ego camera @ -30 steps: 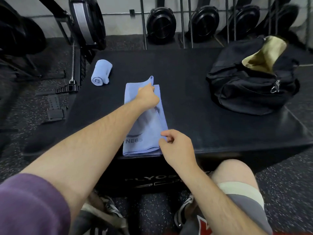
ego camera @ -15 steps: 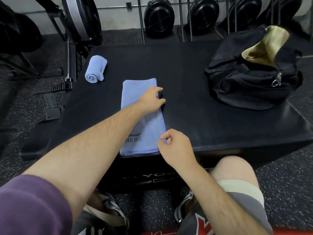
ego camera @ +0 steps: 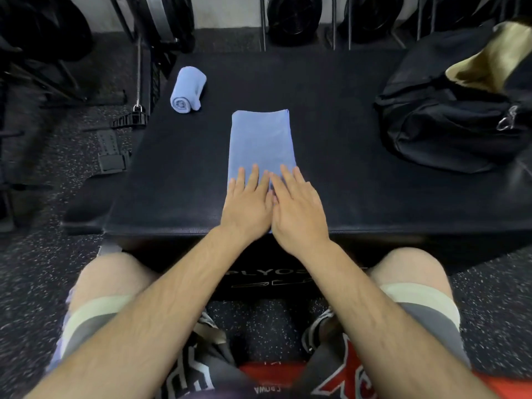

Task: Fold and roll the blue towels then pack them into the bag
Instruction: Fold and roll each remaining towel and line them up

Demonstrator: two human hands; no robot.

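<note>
A blue towel, folded into a long narrow strip, lies flat on the black plyo box, running from its near edge toward the middle. My left hand and my right hand lie side by side, palms down with straight fingers, pressing on the towel's near end. A second blue towel, rolled up, rests at the box's far left corner. The black bag sits at the box's right, its mouth open and tan lining showing.
Weight plates on a rack stand behind the box. A cable handle and straps lie on the speckled rubber floor to the left. My knees sit below the box's front edge.
The folded edge was laid down and the towel now lies flat. Both hands let go of the right edge and came together, flat on the towel's near end. The view tilted downward.
</note>
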